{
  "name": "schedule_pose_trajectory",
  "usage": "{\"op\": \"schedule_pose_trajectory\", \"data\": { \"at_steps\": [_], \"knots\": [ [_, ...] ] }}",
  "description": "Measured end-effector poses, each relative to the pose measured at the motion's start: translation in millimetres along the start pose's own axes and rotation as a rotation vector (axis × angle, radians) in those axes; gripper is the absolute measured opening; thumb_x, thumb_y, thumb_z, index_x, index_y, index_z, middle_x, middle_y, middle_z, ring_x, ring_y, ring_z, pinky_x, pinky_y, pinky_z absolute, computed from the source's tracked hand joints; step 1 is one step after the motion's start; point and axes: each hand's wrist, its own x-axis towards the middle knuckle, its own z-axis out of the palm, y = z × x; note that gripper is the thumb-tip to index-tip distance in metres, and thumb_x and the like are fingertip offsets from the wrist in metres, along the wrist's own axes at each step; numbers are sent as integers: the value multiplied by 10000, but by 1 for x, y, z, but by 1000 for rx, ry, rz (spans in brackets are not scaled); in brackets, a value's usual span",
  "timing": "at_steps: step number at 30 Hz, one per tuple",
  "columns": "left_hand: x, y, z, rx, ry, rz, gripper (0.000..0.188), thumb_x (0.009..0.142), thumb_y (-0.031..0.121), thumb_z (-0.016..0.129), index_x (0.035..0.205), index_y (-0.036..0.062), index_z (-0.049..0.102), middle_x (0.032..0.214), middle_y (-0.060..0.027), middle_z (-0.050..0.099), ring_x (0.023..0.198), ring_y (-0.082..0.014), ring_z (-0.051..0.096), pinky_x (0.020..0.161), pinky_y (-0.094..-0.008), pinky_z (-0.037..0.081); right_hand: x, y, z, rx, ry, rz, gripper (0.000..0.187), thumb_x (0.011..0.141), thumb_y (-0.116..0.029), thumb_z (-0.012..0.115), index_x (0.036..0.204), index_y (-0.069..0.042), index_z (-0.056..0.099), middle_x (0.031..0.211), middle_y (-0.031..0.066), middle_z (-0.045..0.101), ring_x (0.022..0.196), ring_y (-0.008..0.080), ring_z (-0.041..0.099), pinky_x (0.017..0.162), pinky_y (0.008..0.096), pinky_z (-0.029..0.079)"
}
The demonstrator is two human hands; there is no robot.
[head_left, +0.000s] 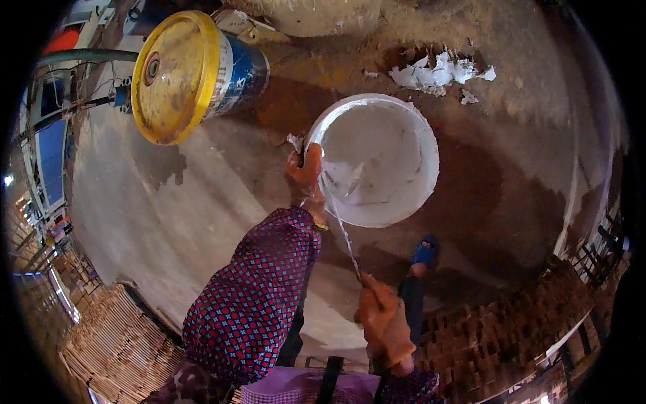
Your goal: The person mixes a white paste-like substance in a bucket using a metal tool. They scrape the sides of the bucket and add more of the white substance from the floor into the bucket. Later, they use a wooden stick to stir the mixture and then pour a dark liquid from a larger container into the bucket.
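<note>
A white round bucket (431, 175) stands on the floor in front of me, whitish inside with a pale flake or lump against its bottom. My left hand (306, 172), in an orange glove, is closed on the bucket's left rim. A small white scrap (295, 141) shows beside its fingers. In a matching glove, my right hand (383, 316) is closed around the near end of a thin white-smeared stick (344, 232). The stick slants up and left from that hand to the rim beside my left hand. Whether its far tip touches the bucket wall I cannot tell.
A blue and white pail (239, 74) with a yellow lid (171, 81) is at the upper left. Torn white flakes (441, 73) lie beyond the bucket. Stacked thin brown pieces stand at the lower left (121, 337) and lower right (498, 337). A blue slipper (425, 250) is near the bucket.
</note>
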Motion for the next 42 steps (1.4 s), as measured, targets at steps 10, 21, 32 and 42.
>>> {"op": "schedule_pose_trajectory", "data": {
  "at_steps": [10,21,32,42],
  "knots": [
    [3,-9,-1,-22,-22,-147,237,886,212,649,1024,22,616,841,12,579,761,-94,536,667,-268,452,-10,-27,1,204,-81,306,315,917,-129,493,1198,-47,609,662,-2,516,566,89,494,516,231,386],
    [10,-20,3,73,-6,-76,264,883,246,664,1013,19,635,879,-12,627,730,-100,558,641,-273,452,15,-16,-5,116,-85,243,345,918,-123,471,1225,-13,584,687,54,565,610,78,500,549,258,415],
    [3,-7,7,-118,-55,-172,311,885,290,664,1039,22,627,904,-35,635,747,-127,573,676,-279,469,-10,-79,-88,-833,-47,-200,217,849,-111,582,1054,-92,651,768,168,668,635,363,643,557,417,507],
    [3,-5,12,-357,-93,-285,344,886,320,662,1062,27,620,926,-46,640,758,-142,581,700,-282,479,-13,-12,-31,-1220,-256,-252,125,826,-192,603,895,-109,666,818,85,646,838,276,613,706,380,501]
  ]
}}
